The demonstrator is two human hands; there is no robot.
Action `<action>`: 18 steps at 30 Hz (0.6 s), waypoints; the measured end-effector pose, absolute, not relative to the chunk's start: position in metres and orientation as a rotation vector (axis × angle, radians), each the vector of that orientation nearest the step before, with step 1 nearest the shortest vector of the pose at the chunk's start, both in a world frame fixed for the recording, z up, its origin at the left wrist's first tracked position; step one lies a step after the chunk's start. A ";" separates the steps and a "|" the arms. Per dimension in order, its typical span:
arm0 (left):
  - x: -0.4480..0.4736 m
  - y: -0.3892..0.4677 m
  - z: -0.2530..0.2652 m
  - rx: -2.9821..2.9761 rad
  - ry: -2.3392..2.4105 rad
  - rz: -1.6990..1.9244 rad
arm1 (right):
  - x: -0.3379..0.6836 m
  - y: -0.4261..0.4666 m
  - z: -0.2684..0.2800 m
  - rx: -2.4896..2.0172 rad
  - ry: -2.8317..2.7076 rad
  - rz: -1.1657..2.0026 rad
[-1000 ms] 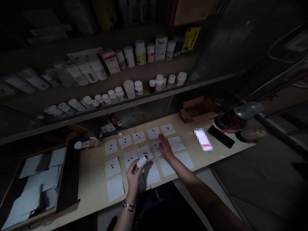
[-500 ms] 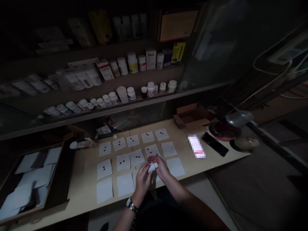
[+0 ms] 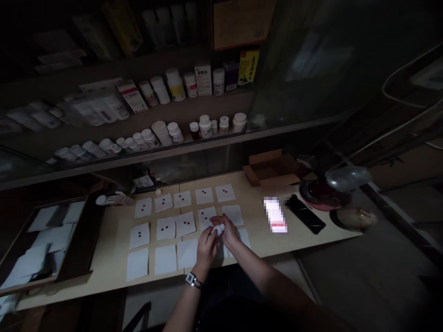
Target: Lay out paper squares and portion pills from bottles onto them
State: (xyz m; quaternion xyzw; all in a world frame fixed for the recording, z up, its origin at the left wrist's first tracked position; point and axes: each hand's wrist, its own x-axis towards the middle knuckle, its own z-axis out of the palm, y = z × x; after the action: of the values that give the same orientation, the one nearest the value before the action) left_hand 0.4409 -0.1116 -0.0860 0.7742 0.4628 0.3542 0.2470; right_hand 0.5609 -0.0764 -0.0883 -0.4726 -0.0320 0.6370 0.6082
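Note:
My left hand [image 3: 206, 246], with a watch at its wrist, is wrapped round a small white pill bottle [image 3: 218, 229]. The bottle is tipped so its mouth end points at the palm of my right hand [image 3: 228, 230]. That hand is cupped, palm up, its fingers stretched out; whether pills lie in it I cannot make out. Below and around both hands, white paper sheets [image 3: 137, 265] lie in rows on the table. Many sheets in the back and middle rows carry small red pills [image 3: 162, 229]. A bare sheet [image 3: 232, 215] lies just beyond my right hand.
A drawer [image 3: 55, 276] of white papers stands out at left. Toward the back right is an open cardboard box [image 3: 272, 170]. Nearer are a blurred bright rectangle [image 3: 276, 216] and a black phone [image 3: 307, 214]. Medicine bottles line the shelf [image 3: 221, 138] above. A bottle [image 3: 102, 200] lies at back left.
The view has shifted, so the table things sit further left. The bottle stays in my left hand, close to the cupped right palm, and is angled up a little more.

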 end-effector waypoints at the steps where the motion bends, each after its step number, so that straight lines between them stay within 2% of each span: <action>1: 0.440 -0.112 -0.085 2.124 1.248 0.970 | 0.561 -0.076 -0.086 -1.092 -0.051 1.462; 12: 0.430 -0.104 -0.059 2.232 1.052 0.928 | 0.555 -0.080 -0.065 -0.945 0.108 1.450; 18: 0.432 -0.095 -0.047 2.000 1.153 0.927 | 0.553 -0.073 -0.063 -0.880 0.228 1.439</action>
State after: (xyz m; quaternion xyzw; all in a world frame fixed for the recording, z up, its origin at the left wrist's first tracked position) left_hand 0.4316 -0.0954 -0.0470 0.7614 0.4389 0.3529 0.3211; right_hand 0.5526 -0.0735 -0.0632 -0.3889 0.1007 0.6357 0.6591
